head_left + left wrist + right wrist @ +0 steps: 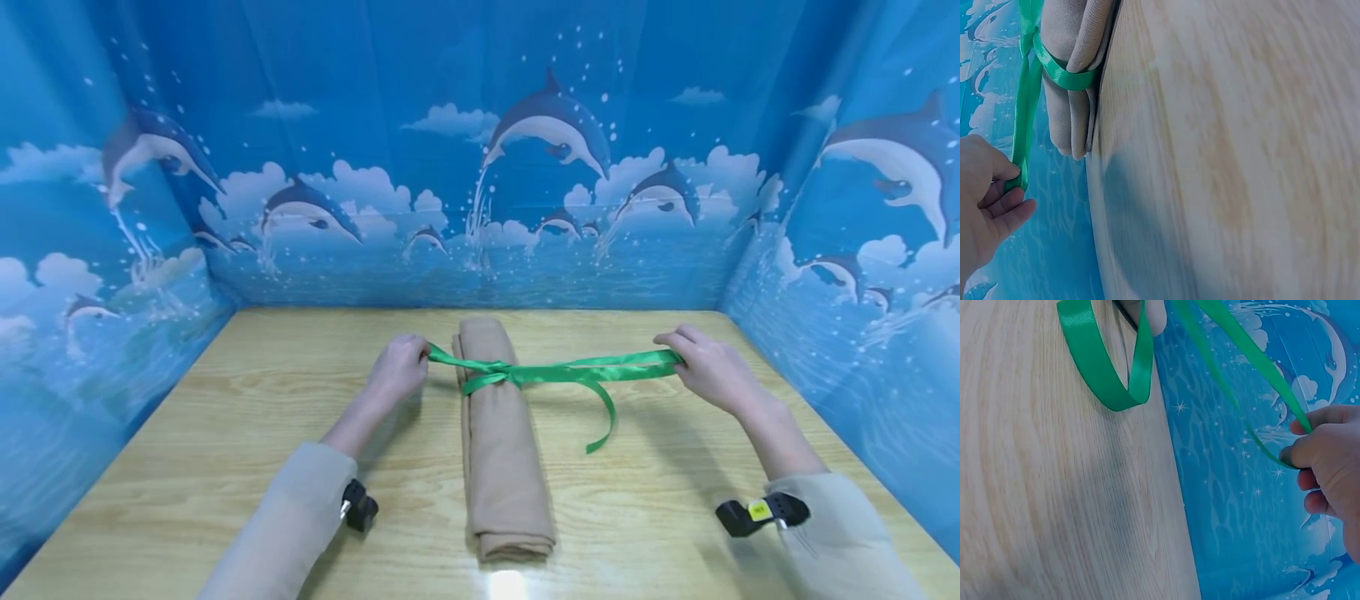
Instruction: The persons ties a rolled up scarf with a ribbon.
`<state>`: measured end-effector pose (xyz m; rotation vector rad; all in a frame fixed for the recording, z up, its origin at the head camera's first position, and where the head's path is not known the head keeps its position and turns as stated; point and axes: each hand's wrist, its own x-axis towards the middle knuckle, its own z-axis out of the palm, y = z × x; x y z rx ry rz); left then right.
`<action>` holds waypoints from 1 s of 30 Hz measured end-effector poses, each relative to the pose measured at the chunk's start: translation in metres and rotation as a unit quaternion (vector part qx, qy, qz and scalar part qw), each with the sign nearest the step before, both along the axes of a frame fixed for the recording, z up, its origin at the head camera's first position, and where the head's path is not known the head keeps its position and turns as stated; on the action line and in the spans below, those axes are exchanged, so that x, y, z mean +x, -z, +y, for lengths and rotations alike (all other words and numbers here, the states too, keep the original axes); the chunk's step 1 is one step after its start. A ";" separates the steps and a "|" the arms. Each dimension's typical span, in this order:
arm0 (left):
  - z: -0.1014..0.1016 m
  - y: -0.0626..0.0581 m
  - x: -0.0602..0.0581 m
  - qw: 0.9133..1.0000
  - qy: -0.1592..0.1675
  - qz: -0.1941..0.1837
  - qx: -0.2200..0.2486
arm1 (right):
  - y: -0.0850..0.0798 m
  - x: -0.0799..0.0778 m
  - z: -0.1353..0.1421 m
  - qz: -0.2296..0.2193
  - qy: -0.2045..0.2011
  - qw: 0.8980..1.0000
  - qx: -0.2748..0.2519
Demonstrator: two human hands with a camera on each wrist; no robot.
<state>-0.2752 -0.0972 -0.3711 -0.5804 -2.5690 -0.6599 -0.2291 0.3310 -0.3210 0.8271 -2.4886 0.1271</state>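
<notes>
A rolled beige cloth [506, 467] lies lengthwise on the table, with a green satin ribbon [555, 374] tied round its upper part. To the left of the roll, my left hand [399, 367] pinches one stretch of the ribbon between thumb and finger. The left wrist view shows this ribbon [1020, 119] pulled taut from the knot, and a band of it round the folded cloth [1072, 44]. Far to the right, my right hand [708, 367] pinches a long ribbon loop, its two strands [1272, 375] running back toward the roll. A loose tail curls down beside the cloth.
The light wood-grain table [247, 417] lies under both arms. Blue curtains [420, 67] printed with dolphins and clouds stand along the back and both sides. Each wrist bears a small black camera, such as the right one [742, 518].
</notes>
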 end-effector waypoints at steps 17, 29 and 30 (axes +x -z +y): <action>-0.003 0.000 0.000 1.000 0.001 -0.016 0.003 | 0.008 0.000 0.006 0.044 -0.080 0.995 -0.027; -0.009 -0.001 0.002 0.994 0.044 0.066 -0.081 | 0.018 -0.007 0.009 0.149 -0.110 0.982 0.027; -0.010 -0.001 0.001 0.991 0.048 0.083 -0.091 | 0.019 -0.008 0.009 0.153 -0.107 0.982 0.034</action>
